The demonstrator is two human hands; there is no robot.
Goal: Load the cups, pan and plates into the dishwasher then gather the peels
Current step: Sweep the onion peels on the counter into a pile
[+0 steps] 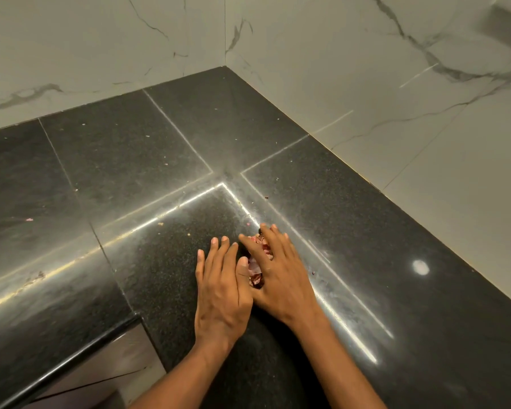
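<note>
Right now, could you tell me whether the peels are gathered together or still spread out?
Mostly gathered: the peels sit bunched between both hands; stray bits remain on the counter.

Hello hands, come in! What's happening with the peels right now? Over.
Left hand and right hand cupped together on the black counter. Reddish peels heaped between them. Stray scraps lie apart. Nothing blocking.
</note>
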